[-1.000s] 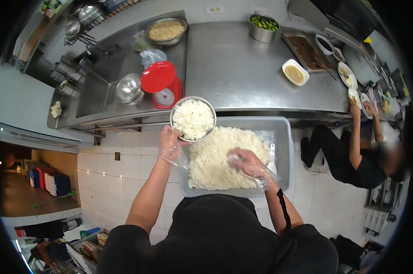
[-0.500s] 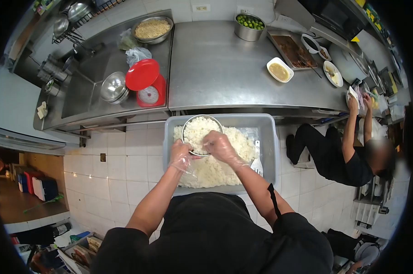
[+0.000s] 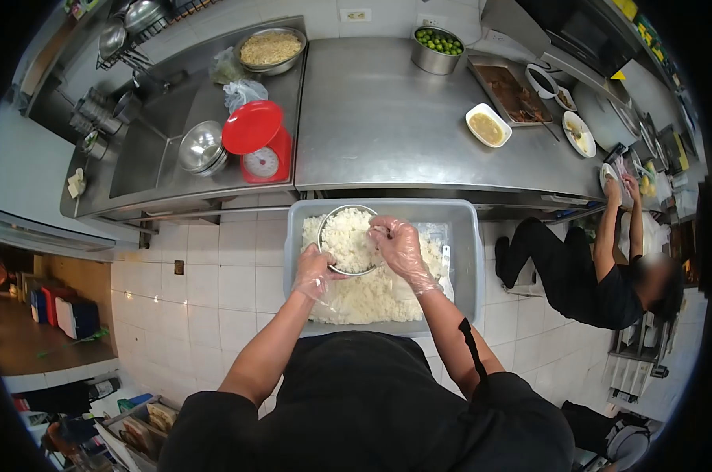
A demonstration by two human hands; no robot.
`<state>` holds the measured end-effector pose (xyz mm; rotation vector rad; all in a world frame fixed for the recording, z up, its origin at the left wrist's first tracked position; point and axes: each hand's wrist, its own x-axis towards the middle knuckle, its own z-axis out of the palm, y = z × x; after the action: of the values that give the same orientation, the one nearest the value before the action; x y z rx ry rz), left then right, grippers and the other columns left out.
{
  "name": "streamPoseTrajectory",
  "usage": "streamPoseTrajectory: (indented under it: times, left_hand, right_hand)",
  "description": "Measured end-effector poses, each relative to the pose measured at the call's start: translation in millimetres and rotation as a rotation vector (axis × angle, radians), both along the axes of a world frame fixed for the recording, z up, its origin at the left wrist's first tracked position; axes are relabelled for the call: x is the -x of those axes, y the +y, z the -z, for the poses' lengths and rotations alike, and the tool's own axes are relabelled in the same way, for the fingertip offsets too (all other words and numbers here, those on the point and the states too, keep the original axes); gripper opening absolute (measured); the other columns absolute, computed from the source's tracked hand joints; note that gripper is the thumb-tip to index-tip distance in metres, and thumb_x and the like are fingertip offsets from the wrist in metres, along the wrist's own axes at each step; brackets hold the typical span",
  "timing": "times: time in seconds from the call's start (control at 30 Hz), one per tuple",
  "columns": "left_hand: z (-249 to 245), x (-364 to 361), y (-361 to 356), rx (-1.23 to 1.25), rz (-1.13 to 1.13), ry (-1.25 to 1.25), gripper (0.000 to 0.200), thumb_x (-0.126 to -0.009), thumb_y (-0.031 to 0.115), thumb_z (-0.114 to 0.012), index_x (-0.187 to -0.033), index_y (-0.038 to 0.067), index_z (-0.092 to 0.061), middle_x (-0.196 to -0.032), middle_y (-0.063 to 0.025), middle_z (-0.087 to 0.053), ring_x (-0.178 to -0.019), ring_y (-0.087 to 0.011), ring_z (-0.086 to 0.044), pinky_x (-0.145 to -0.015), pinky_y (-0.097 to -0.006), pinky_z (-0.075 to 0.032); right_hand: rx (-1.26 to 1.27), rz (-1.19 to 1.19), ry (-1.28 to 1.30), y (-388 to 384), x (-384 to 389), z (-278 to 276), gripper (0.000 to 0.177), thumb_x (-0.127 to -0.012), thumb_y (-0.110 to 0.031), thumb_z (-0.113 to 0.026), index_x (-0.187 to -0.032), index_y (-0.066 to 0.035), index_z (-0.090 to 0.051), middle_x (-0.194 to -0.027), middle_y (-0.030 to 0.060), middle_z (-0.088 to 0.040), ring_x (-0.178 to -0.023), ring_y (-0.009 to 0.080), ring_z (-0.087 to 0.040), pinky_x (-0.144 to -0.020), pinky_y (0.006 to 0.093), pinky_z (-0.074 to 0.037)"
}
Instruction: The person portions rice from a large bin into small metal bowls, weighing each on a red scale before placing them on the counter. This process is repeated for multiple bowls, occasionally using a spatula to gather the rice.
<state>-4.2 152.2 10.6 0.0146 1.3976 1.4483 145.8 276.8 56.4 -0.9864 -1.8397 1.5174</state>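
A round metal bowl (image 3: 345, 236) full of white rice is held over a grey plastic tub (image 3: 475, 259). My left hand (image 3: 317, 271), in a clear plastic glove, is closed on the bowl's lower left rim. At the right rim is my gloved right hand (image 3: 401, 245), its fingers curled together over the rice; whatever they hold is hidden. Loose white rice (image 3: 368, 303) covers much of the tub's bottom. A white spatula (image 3: 446, 271) stands against the tub's right side, partly behind my right wrist.
Beyond the tub runs a steel counter (image 3: 372, 110). On the left stand a red scale (image 3: 263, 161) and stacked metal bowls (image 3: 201, 148). A pot of green fruit (image 3: 436, 51), a tray (image 3: 509, 94) and a sauce dish (image 3: 488, 126) sit right. A co-worker (image 3: 576, 263) is at the far right.
My right hand has moved from over the middle of the rice to the bowl's right rim. The left hand keeps its hold on the bowl. The whole view has shifted slightly.
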Motion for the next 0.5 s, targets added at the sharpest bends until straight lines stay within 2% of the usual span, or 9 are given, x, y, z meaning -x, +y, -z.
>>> streamPoseTrajectory:
  times: [0.07, 0.13, 0.17, 0.23, 0.3, 0.4, 0.47, 0.5]
  left_hand:
    - [4, 0, 0, -0.014, 0.026, -0.015, 0.022, -0.073, -0.008, -0.047, -0.092, 0.001, -0.04, -0.097, -0.0199, -0.053, -0.08, -0.0375, -0.064, -0.058, -0.0513, -0.061]
    - [3, -2, -2, -0.019, 0.005, -0.053, 0.025, -0.074, -0.006, -0.048, -0.096, 0.002, -0.041, -0.097, -0.0184, -0.054, -0.082, -0.0355, -0.064, -0.061, -0.0523, -0.06]
    - [2, -3, -2, -0.028, -0.008, -0.089, 0.027, -0.075, -0.004, -0.049, -0.099, 0.004, -0.041, -0.097, -0.0169, -0.054, -0.084, -0.0334, -0.064, -0.063, -0.0533, -0.059]
    - [10, -3, -8, -0.059, 0.015, -0.089, 0.027, -0.075, -0.002, -0.05, -0.099, 0.004, -0.041, -0.099, -0.0169, -0.054, -0.087, -0.034, -0.064, -0.065, -0.0542, -0.059]
    - [9, 0, 3, -0.117, 0.029, -0.08, 0.026, -0.075, -0.001, -0.05, -0.099, 0.005, -0.04, -0.1, -0.0168, -0.053, -0.089, -0.0346, -0.063, -0.067, -0.055, -0.059]
    - [8, -3, -2, -0.08, 0.028, -0.099, 0.027, -0.075, 0.001, -0.05, -0.099, 0.004, -0.039, -0.103, -0.0173, -0.052, -0.092, -0.0362, -0.062, -0.068, -0.0543, -0.059]
    - [2, -3, 0, -0.066, -0.069, -0.124, 0.02, -0.074, -0.006, -0.048, -0.088, 0.004, -0.037, -0.096, -0.0186, -0.05, -0.086, -0.038, -0.062, -0.063, -0.056, -0.06]
    - [2, -3, 0, -0.071, -0.074, -0.123, 0.02, -0.074, -0.006, -0.048, -0.088, 0.004, -0.037, -0.096, -0.0186, -0.05, -0.086, -0.038, -0.062, -0.063, -0.056, -0.06]
  right_hand:
    - [-0.01, 0.04, -0.07, 4, -5, -9, 0.016, -0.083, -0.005, -0.067, -0.098, 0.0, -0.066, -0.091, 0.0093, -0.067, -0.078, 0.0134, -0.062, -0.071, 0.0278, -0.05]
    - [0.095, 0.025, 0.149, 8, -9, -9, 0.017, -0.084, -0.002, -0.065, -0.1, 0.002, -0.065, -0.092, 0.0074, -0.065, -0.075, 0.0112, -0.06, -0.068, 0.0265, -0.052]
    - [0.059, -0.014, 0.13, 7, -7, -5, 0.013, -0.084, -0.004, -0.065, -0.096, 0.002, -0.066, -0.084, 0.0067, -0.066, -0.074, 0.0109, -0.061, -0.067, 0.0257, -0.05]
    - [0.055, -0.032, 0.063, 8, -9, 13, 0.014, -0.085, -0.005, -0.064, -0.096, 0.003, -0.065, -0.084, 0.0067, -0.066, -0.073, 0.0108, -0.061, -0.066, 0.0252, -0.05]
    - [0.025, -0.059, 0.004, 19, -9, -2, 0.015, -0.085, -0.006, -0.063, -0.096, 0.004, -0.064, -0.083, 0.0067, -0.066, -0.073, 0.0108, -0.061, -0.066, 0.0248, -0.05]
    - [0.126, 0.035, 0.144, 8, -40, -7, 0.016, -0.086, -0.006, -0.062, -0.097, 0.004, -0.064, -0.083, 0.0068, -0.066, -0.072, 0.0103, -0.061, -0.065, 0.0244, -0.05]
    - [0.151, 0.035, -0.003, -2, -67, 24, 0.026, -0.087, -0.011, -0.062, -0.109, 0.003, -0.062, -0.095, 0.0123, -0.066, -0.084, 0.0202, -0.065, -0.075, 0.0304, -0.053]
    - [-0.054, -0.046, -0.205, -13, -75, 40, 0.031, -0.087, -0.014, -0.062, -0.113, 0.003, -0.06, -0.101, 0.0164, -0.065, -0.092, 0.0256, -0.064, -0.08, 0.0345, -0.052]
